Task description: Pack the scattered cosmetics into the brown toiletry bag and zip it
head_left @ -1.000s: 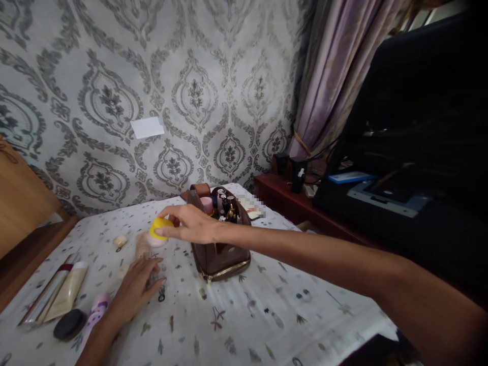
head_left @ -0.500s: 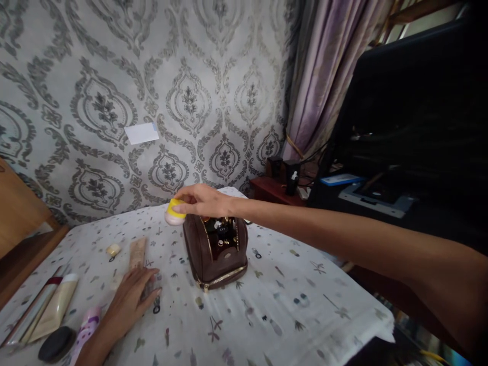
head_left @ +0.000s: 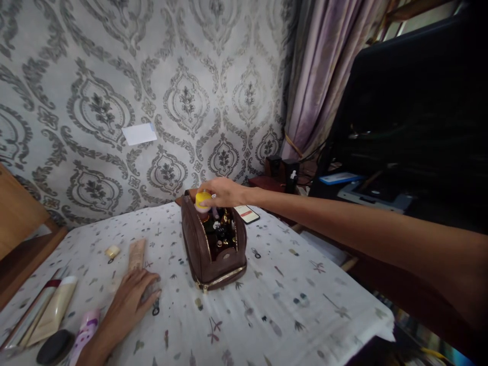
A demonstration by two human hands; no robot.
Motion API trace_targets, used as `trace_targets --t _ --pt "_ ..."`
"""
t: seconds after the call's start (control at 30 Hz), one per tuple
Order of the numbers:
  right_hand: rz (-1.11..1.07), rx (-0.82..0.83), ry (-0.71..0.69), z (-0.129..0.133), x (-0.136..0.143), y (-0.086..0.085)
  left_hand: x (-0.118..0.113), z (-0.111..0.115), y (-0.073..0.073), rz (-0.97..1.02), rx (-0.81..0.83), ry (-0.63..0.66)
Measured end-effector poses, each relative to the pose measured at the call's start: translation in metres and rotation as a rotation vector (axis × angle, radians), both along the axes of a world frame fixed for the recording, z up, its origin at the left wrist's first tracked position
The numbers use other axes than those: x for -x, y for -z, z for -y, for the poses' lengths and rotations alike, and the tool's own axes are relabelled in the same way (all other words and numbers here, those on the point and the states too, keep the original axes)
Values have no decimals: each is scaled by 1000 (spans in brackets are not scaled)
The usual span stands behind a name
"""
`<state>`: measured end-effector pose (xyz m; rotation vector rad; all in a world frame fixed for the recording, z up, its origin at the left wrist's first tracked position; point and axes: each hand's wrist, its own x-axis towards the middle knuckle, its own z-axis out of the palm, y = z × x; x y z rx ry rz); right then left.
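Note:
My right hand (head_left: 222, 192) grips a small jar with a yellow lid (head_left: 203, 200) right over the far end of an open brown cosmetic bag (head_left: 198, 251). Inside the bag stand several small bottles and jars. My left hand (head_left: 131, 298) lies flat, palm down, on the patterned white cloth (head_left: 290, 300) to the bag's left, holding nothing. A beige tube (head_left: 136, 253) lies just beyond its fingertips.
At the left edge lie a cream tube (head_left: 53, 310), a pink bottle (head_left: 84, 330) and a black round compact (head_left: 53, 346). A small pale piece (head_left: 112, 251) sits further back. A phone (head_left: 247, 214) lies behind the bag. Dark furniture and a curtain stand at right.
My right hand carried the yellow-lidded jar from the cloth left of the bag up and rightward to the bag's open top. My left hand stayed flat on the cloth.

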<state>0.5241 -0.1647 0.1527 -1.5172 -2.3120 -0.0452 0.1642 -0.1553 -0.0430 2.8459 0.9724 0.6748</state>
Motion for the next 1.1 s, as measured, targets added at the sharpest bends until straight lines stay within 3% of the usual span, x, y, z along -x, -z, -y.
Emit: trace_targets --t 0.3,0.6,1.1 --pt "262 55 39 -9 8 14 -1 1 -4 -46 6 7" --pt "453 157 -17 -21 13 28 0 0 -3 -77 14 10" --pt "554 273 42 -24 20 26 2 -2 2 -45 -67 41"
